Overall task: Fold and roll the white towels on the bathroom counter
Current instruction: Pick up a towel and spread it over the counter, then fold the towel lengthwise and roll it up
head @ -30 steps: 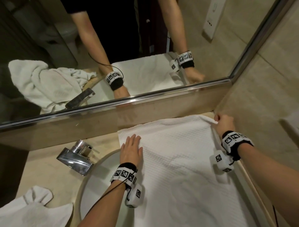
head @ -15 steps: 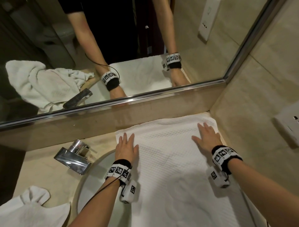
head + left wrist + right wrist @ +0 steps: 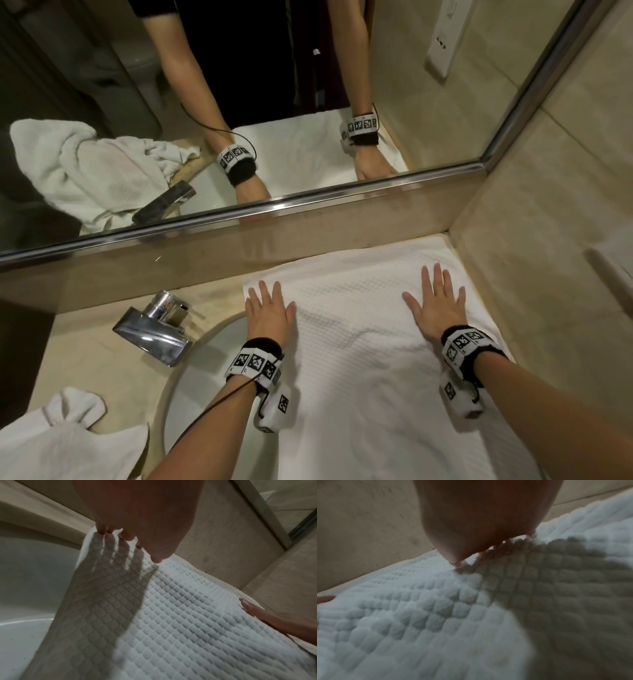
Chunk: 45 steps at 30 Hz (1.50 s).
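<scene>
A white waffle-weave towel (image 3: 356, 346) lies spread flat on the counter's right part, its left edge hanging over the sink. My left hand (image 3: 269, 310) presses flat on the towel's far left corner, fingers straight. My right hand (image 3: 436, 301) lies flat on the towel's far right part, fingers spread. In the left wrist view the left hand (image 3: 137, 520) touches the towel (image 3: 180, 615) with its fingertips (image 3: 157, 559). The right wrist view shows the right hand (image 3: 488, 520) low over the weave (image 3: 419, 608). A second white towel (image 3: 65, 442) lies crumpled at the near left.
A chrome tap (image 3: 154, 329) stands left of the towel behind the white sink (image 3: 202, 390). A mirror (image 3: 274, 102) runs along the back above a beige ledge. A tiled wall (image 3: 548, 274) closes the right side right beside the towel's edge.
My right hand let go of the towel's far right corner, opened and came down flat on the towel, sliding left. The left hand stayed pressed on the left corner.
</scene>
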Each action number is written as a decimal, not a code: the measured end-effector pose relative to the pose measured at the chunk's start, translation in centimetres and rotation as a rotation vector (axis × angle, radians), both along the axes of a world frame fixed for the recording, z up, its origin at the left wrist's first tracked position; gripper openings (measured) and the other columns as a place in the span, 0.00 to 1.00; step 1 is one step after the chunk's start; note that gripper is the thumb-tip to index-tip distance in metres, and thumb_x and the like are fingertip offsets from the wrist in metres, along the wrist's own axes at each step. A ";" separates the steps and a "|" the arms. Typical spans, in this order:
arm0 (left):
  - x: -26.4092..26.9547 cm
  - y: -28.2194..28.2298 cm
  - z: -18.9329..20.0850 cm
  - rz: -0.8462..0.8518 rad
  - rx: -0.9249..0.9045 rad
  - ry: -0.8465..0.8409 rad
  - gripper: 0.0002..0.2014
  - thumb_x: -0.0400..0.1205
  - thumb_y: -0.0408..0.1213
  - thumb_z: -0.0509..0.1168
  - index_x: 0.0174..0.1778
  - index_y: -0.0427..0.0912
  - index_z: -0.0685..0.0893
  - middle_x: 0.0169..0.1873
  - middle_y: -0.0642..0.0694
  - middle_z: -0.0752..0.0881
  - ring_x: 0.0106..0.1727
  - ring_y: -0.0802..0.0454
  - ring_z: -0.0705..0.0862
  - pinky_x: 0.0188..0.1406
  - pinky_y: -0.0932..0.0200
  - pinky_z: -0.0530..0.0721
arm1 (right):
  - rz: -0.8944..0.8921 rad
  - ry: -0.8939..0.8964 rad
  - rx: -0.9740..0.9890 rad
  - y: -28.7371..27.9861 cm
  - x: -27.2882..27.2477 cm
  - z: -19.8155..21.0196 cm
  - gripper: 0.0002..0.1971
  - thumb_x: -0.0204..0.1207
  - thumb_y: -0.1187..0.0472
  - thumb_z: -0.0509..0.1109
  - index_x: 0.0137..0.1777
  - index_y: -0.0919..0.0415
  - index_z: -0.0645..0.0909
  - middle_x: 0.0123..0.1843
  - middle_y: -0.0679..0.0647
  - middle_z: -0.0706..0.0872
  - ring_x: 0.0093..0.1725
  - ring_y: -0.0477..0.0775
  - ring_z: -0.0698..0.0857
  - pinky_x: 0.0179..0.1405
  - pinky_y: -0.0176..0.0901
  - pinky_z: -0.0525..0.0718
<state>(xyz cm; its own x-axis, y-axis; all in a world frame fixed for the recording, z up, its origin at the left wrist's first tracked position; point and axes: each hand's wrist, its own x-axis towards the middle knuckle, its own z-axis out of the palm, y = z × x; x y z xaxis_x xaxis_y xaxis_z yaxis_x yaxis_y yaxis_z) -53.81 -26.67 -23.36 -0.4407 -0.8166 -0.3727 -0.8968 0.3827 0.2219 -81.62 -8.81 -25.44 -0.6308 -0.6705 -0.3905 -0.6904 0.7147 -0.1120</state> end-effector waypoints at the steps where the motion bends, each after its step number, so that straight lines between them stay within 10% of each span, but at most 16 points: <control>1: -0.1 0.1 -0.2 -0.002 0.003 -0.015 0.30 0.89 0.51 0.43 0.85 0.41 0.46 0.84 0.32 0.42 0.84 0.32 0.40 0.84 0.41 0.44 | -0.010 -0.017 0.005 -0.3 0.0 -0.3 0.40 0.80 0.31 0.35 0.85 0.52 0.29 0.84 0.52 0.25 0.85 0.54 0.30 0.83 0.64 0.35; 12: 0.1 -3.0 0.2 -0.049 0.144 -0.031 0.30 0.89 0.51 0.41 0.85 0.44 0.40 0.82 0.30 0.34 0.83 0.35 0.33 0.85 0.44 0.43 | -0.050 -0.083 0.011 -1.4 -1.4 0.1 0.45 0.76 0.25 0.40 0.85 0.48 0.30 0.84 0.49 0.25 0.84 0.53 0.29 0.82 0.65 0.34; 22: 0.3 -1.7 2.6 -0.104 0.132 -0.106 0.30 0.87 0.58 0.47 0.85 0.54 0.53 0.84 0.37 0.51 0.83 0.34 0.53 0.81 0.38 0.58 | -0.015 -0.114 -0.250 2.9 -0.5 4.0 0.35 0.83 0.35 0.52 0.85 0.53 0.59 0.87 0.52 0.57 0.85 0.53 0.56 0.83 0.59 0.46; 30: 2.8 7.7 3.7 -0.060 0.177 -0.042 0.26 0.86 0.57 0.51 0.78 0.50 0.68 0.75 0.40 0.73 0.74 0.39 0.72 0.72 0.41 0.71 | -0.009 -0.169 -0.320 12.5 3.0 2.8 0.32 0.83 0.40 0.59 0.81 0.57 0.66 0.82 0.54 0.69 0.81 0.55 0.68 0.81 0.57 0.63; 45: 14.3 32.8 1.5 0.432 0.187 -0.061 0.18 0.82 0.48 0.63 0.62 0.40 0.75 0.65 0.37 0.76 0.68 0.36 0.73 0.65 0.42 0.77 | -0.132 -0.121 -0.400 35.1 10.6 1.4 0.17 0.78 0.62 0.69 0.65 0.68 0.81 0.68 0.62 0.80 0.67 0.64 0.78 0.67 0.57 0.77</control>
<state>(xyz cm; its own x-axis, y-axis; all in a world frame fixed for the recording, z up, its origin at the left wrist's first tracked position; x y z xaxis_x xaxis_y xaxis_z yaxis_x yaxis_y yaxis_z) -39.47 6.15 -21.82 -0.0486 -0.8368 -0.5453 -0.9786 -0.0695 0.1938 -71.00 26.28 -24.03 -0.6870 -0.7005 -0.1931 -0.5608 0.6802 -0.4721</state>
